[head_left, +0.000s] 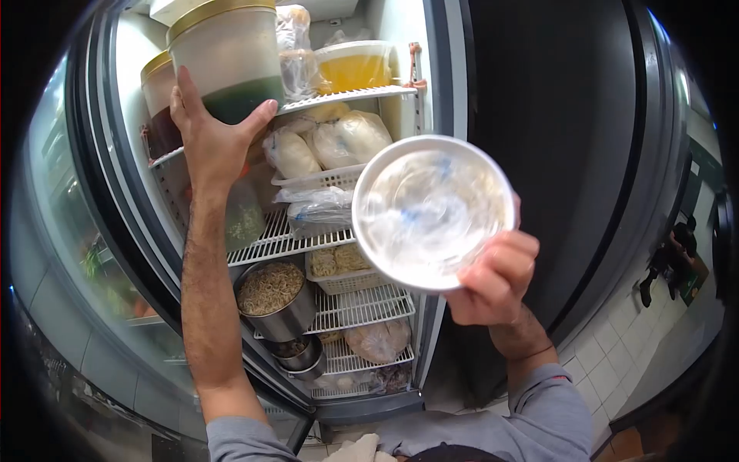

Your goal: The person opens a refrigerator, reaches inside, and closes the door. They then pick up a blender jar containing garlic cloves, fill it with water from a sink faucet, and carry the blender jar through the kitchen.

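In front of the open fridge, my left hand (213, 135) is spread around the lower front of a tall translucent plastic tub (223, 65) with a yellowish lid and dark green contents. The tub is at the top shelf's edge; whether the shelf bears its weight I cannot tell. My right hand (496, 273) grips the rim of a round white container (433, 212), held up outside the fridge on the right. Its round face is turned toward me, and clear plastic with blue marks shows within the rim. What lies under that plastic is not clear.
Another lidded tub (159, 108) stands at left. A container of yellow liquid (356, 69) shares the top shelf. Below are bagged white food (350, 138), a metal pot of brown shreds (271, 289) and a basket (339, 266). A person (677, 254) is far right.
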`<action>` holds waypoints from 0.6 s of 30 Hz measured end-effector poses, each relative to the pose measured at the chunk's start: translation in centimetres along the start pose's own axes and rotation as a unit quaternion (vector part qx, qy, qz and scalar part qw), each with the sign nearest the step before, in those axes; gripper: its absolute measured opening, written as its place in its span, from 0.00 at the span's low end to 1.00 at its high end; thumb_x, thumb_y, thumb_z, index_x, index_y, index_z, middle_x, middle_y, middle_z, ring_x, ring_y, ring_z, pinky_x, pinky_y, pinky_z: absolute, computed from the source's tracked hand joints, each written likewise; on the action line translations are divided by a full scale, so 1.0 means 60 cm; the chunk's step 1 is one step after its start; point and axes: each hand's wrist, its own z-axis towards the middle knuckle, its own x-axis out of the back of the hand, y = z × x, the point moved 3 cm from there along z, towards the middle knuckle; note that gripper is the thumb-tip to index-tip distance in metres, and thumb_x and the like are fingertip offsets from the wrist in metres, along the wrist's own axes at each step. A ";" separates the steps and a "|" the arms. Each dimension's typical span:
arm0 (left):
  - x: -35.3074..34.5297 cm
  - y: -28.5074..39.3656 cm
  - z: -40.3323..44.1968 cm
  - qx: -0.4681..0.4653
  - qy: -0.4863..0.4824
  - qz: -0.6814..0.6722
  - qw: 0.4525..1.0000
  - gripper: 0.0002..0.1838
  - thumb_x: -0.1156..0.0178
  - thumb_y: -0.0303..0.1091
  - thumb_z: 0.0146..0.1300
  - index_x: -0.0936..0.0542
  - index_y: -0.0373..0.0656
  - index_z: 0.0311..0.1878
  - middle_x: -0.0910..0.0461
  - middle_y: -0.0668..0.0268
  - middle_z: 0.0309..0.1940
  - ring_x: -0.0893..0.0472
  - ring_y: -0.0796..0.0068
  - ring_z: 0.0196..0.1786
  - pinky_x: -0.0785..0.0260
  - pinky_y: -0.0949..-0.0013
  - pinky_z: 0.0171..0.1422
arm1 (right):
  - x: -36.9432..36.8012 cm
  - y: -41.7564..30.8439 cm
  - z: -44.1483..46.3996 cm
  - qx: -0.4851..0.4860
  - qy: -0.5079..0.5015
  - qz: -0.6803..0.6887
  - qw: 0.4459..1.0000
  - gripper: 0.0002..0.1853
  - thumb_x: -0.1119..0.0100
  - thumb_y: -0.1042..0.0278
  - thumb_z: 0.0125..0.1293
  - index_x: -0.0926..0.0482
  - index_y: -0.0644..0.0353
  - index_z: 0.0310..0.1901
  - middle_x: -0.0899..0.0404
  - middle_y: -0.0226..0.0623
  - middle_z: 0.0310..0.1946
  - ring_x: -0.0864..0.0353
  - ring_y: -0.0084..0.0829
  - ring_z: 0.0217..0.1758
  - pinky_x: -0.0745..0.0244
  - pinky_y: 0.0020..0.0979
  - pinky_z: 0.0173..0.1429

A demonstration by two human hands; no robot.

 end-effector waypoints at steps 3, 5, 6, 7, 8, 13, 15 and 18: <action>-0.004 -0.006 0.000 -0.012 0.007 0.017 1.000 0.59 0.30 0.52 0.37 0.59 0.46 0.66 0.54 0.41 0.60 0.47 0.46 0.63 0.43 0.55 0.62 | 0.001 -0.017 -0.045 -0.018 -0.028 0.015 0.999 0.15 0.36 0.70 0.46 0.34 0.51 0.32 0.42 0.29 0.31 0.41 0.31 0.35 0.34 0.42 0.44; -0.004 -0.005 -0.001 -0.016 0.009 0.030 0.999 0.59 0.30 0.52 0.37 0.60 0.46 0.66 0.54 0.42 0.60 0.47 0.46 0.63 0.43 0.55 0.62 | 0.001 -0.016 -0.051 -0.024 -0.033 0.031 0.999 0.14 0.37 0.70 0.46 0.34 0.51 0.32 0.42 0.29 0.31 0.41 0.31 0.35 0.34 0.43 0.45; -0.004 -0.005 -0.002 -0.011 0.006 0.028 1.000 0.60 0.30 0.52 0.37 0.60 0.46 0.66 0.54 0.41 0.60 0.47 0.46 0.63 0.43 0.55 0.62 | 0.000 -0.016 -0.053 -0.027 -0.036 0.045 0.998 0.14 0.37 0.69 0.47 0.34 0.52 0.31 0.42 0.29 0.31 0.41 0.31 0.35 0.34 0.44 0.45; -0.004 -0.005 -0.001 -0.008 0.008 0.027 1.000 0.60 0.30 0.52 0.37 0.60 0.46 0.66 0.55 0.41 0.60 0.47 0.45 0.63 0.43 0.56 0.62 | 0.000 -0.015 -0.052 -0.026 -0.032 0.048 0.998 0.14 0.37 0.69 0.47 0.34 0.52 0.31 0.42 0.29 0.31 0.41 0.31 0.35 0.34 0.44 0.45; -0.001 -0.003 0.001 -0.012 0.014 0.032 0.999 0.60 0.30 0.52 0.37 0.60 0.46 0.66 0.55 0.41 0.60 0.47 0.45 0.63 0.43 0.56 0.62 | -0.001 -0.011 -0.048 -0.027 -0.032 0.058 0.997 0.14 0.37 0.69 0.46 0.33 0.52 0.31 0.42 0.30 0.32 0.40 0.32 0.35 0.35 0.44 0.45; -0.001 -0.005 0.000 -0.006 0.006 0.023 1.000 0.60 0.29 0.52 0.36 0.61 0.48 0.66 0.56 0.40 0.60 0.45 0.44 0.62 0.41 0.55 0.61 | -0.001 0.028 0.013 -0.046 -0.005 0.095 0.994 0.17 0.33 0.68 0.42 0.30 0.56 0.33 0.38 0.33 0.34 0.38 0.33 0.37 0.37 0.49 0.47; -0.001 -0.005 0.002 -0.022 0.006 0.025 0.999 0.60 0.30 0.52 0.36 0.61 0.47 0.66 0.57 0.40 0.60 0.44 0.43 0.61 0.41 0.54 0.60 | -0.003 0.052 0.055 -0.021 0.028 0.077 0.996 0.17 0.33 0.68 0.43 0.29 0.58 0.34 0.35 0.35 0.34 0.35 0.35 0.37 0.35 0.46 0.46; 0.000 -0.003 0.002 0.005 -0.004 0.010 1.000 0.60 0.30 0.53 0.36 0.60 0.46 0.66 0.57 0.40 0.60 0.45 0.43 0.62 0.41 0.54 0.60 | -0.028 0.098 0.130 0.016 0.128 0.073 0.989 0.16 0.30 0.71 0.37 0.27 0.61 0.28 0.32 0.41 0.33 0.31 0.37 0.36 0.32 0.36 0.38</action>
